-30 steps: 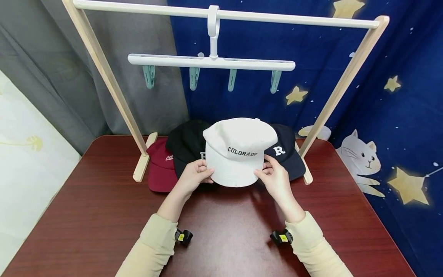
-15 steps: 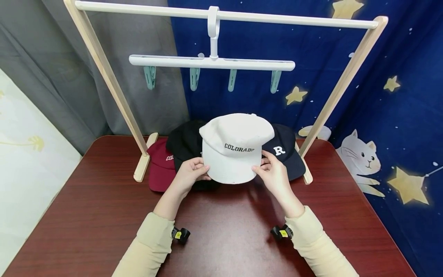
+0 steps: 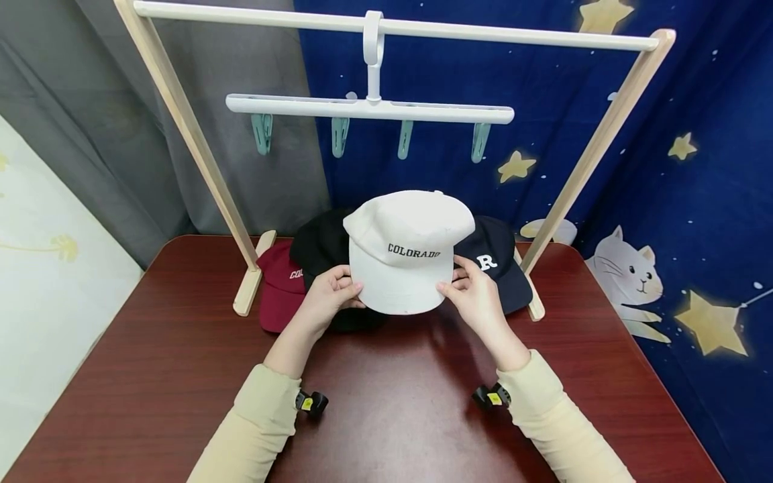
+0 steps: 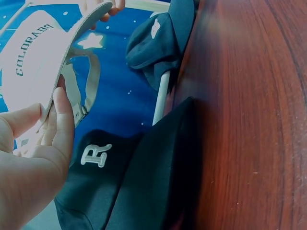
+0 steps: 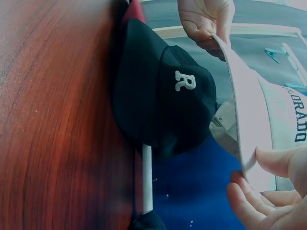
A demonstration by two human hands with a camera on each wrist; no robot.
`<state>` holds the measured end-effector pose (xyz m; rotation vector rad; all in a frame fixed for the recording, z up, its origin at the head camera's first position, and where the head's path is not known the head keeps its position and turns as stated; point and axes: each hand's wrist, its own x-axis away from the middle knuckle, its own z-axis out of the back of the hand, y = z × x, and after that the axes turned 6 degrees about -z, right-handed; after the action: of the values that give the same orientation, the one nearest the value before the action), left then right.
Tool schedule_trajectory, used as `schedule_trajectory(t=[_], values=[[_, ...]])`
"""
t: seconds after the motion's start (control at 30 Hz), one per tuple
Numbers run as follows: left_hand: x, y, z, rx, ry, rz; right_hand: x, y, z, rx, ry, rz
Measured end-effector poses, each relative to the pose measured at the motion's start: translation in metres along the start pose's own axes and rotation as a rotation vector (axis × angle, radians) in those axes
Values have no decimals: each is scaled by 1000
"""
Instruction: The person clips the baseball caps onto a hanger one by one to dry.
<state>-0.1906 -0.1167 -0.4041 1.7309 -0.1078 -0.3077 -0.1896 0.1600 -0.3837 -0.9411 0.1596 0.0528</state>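
A white baseball cap (image 3: 404,235) lettered COLORADO is held up off the table, front toward me. My left hand (image 3: 326,298) pinches the left edge of its brim, thumb on top and fingers beneath. On the opposite edge, my right hand (image 3: 477,295) pinches the brim the same way. Both wrist views show the cap clear of the table, its back strap (image 5: 225,124) hanging behind the brim. Behind it lie a maroon cap (image 3: 280,288), a black cap (image 4: 105,177) with a white R, and a navy cap (image 3: 501,268), partly covered in the head view.
A wooden rack with a white top bar (image 3: 272,15) stands over the caps. From it hangs a white hanger (image 3: 302,106) with several teal clips (image 3: 339,137). The reddish-brown table (image 3: 386,402) spreads in front; grey and blue curtains (image 3: 241,168) hang behind.
Both hands have raised the white cap and shifted it slightly left, away from the table. The grip on the brim is the same. The other caps and the hanger have stayed put.
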Motion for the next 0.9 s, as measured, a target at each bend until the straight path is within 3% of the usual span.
schedule_trajectory(t=[0.9], values=[[-18, 12, 1, -74, -9, 4, -25, 0, 1, -58, -56, -52]])
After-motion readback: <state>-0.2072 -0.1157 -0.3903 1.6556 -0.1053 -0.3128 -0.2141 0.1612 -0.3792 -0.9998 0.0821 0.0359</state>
